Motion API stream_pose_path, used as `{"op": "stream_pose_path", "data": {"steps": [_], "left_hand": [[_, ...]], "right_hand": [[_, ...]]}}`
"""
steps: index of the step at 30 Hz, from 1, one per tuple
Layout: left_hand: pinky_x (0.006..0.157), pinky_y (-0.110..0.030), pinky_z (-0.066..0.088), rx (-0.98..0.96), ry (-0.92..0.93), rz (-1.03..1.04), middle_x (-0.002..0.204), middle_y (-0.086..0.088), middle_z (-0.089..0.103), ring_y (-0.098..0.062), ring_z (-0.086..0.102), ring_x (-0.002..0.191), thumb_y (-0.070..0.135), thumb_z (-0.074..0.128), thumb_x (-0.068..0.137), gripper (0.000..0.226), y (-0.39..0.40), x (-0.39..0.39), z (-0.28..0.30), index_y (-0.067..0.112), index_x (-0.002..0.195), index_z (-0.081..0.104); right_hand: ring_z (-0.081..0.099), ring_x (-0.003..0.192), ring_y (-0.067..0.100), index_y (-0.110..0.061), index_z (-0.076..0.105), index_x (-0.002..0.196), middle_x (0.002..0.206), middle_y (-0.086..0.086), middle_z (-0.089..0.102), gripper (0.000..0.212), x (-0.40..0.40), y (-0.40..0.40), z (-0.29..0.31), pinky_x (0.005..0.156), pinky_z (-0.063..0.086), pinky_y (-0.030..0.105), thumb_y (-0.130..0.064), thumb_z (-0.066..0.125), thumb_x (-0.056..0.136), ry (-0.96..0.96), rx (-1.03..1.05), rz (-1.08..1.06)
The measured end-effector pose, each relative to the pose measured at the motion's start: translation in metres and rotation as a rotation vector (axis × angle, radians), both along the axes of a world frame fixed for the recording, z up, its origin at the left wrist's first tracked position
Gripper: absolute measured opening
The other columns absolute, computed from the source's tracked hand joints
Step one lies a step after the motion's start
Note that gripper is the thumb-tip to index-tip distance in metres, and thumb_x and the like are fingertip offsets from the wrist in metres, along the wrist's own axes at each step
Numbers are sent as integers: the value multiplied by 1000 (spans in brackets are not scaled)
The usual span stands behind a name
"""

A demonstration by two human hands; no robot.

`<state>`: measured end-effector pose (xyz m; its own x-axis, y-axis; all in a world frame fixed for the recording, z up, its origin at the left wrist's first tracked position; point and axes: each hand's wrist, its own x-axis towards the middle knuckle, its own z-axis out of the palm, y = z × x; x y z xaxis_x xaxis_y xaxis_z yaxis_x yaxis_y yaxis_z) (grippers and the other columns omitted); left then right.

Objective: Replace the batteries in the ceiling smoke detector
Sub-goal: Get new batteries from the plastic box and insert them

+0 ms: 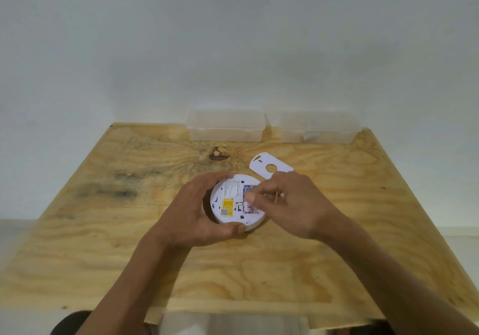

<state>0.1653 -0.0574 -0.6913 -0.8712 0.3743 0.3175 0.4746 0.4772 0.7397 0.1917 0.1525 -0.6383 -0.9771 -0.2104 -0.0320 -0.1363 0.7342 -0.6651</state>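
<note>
a plywood worktop (259, 262) is seen from above, set against a pale wall. near its middle, a round white smoke detector (234, 200) is held back-side up, tilted slightly, with a yellow label showing on its underside. it is gripped by the left hand (199, 210), whose fingers curl round the far rim while the thumb wraps the near rim. the right hand (287, 202) reaches in from the right, its fingertips (250, 197) drawn together over the open battery compartment, where a blue battery (247, 188) is partly visible. whether the battery is actually pinched or only touched cannot be told. a flat white mounting plate (269, 167) lies just beyond the detector, on the worktop. two clear plastic boxes (226, 126) stand at the far edge, against the wall.

the step in hand appears to be working a battery at the compartment; whether it is being taken out or seated cannot be told. next, a firm fingertip hold on the battery end is likely called for, with the detector kept steady.
</note>
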Motion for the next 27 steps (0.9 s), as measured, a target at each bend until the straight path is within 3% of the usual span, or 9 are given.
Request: {"op": "stream_pose_path", "data": {"steps": [3, 6, 10, 12, 14, 16, 20, 24, 27], "left_hand": [[93, -27, 53, -45, 5, 10, 125, 8, 67, -1, 63, 113, 58, 82, 55, 89, -1, 0, 0, 23, 133, 58], [95, -35, 54, -60, -9, 19, 127, 5, 66, -8, 63, 115, 59, 82, 55, 92, -2, 0, -2, 21, 136, 57], [94, -34, 54, -90, 4, 8, 127, 7, 65, -6, 62, 115, 62, 80, 57, 93, -3, -1, -2, 22, 137, 56], [94, -33, 54, -85, 0, 3, 127, 8, 65, -5, 62, 115, 62, 80, 57, 92, -3, -1, -2, 22, 137, 55], [94, -32, 54, -85, -2, 3, 128, 8, 65, -4, 62, 115, 62, 80, 57, 92, -3, -1, -2, 23, 137, 55], [95, -29, 53, -78, -6, 5, 128, 9, 65, -3, 61, 115, 61, 80, 57, 92, -3, 0, -1, 24, 137, 56], [89, -15, 50, -31, -2, -16, 121, 10, 67, 5, 62, 109, 56, 80, 56, 85, 1, 3, 4, 22, 131, 60], [86, -13, 50, -15, 12, -27, 116, 10, 68, 7, 62, 106, 53, 79, 57, 82, 3, 4, 6, 16, 128, 62], [88, -18, 51, -20, 11, -20, 118, 9, 69, 4, 63, 107, 53, 80, 56, 83, 3, 3, 5, 17, 128, 62]], "right_hand": [[56, 63, 2, -25, 77, 96, 78, -13, 69, 16, -8, 11, -4, 59, 45, 23, -19, 62, 94, -127, -530, -372], [50, 70, 14, -9, 67, 113, 84, 7, 57, 29, -15, 21, -5, 65, 43, 29, 2, 47, 95, -440, -1112, -699], [66, 90, 22, 1, 56, 122, 107, 21, 61, 37, -11, 21, -5, 75, 48, 29, 19, 43, 92, -441, -1321, -708], [71, 98, 26, 2, 57, 119, 114, 23, 64, 34, -9, 18, -4, 80, 54, 29, 16, 57, 88, -331, -1319, -659], [71, 103, 32, -1, 64, 108, 109, 21, 70, 28, -7, 12, -4, 89, 57, 38, 7, 71, 82, -201, -1221, -616], [73, 100, 32, -9, 71, 95, 99, 14, 76, 22, -6, 4, -4, 88, 59, 41, -1, 80, 77, -81, -1064, -562], [73, 87, 14, -18, 77, 90, 90, -3, 78, 20, -8, -10, -5, 70, 57, 24, -12, 86, 73, 85, -751, -419], [73, 81, 7, -18, 77, 89, 87, -8, 77, 20, -13, -15, -11, 77, 60, 24, -17, 88, 71, 146, -546, -364], [71, 75, 2, -16, 79, 89, 79, -12, 74, 18, -15, -18, -14, 70, 52, 9, -19, 86, 73, 187, -424, -347]]}}
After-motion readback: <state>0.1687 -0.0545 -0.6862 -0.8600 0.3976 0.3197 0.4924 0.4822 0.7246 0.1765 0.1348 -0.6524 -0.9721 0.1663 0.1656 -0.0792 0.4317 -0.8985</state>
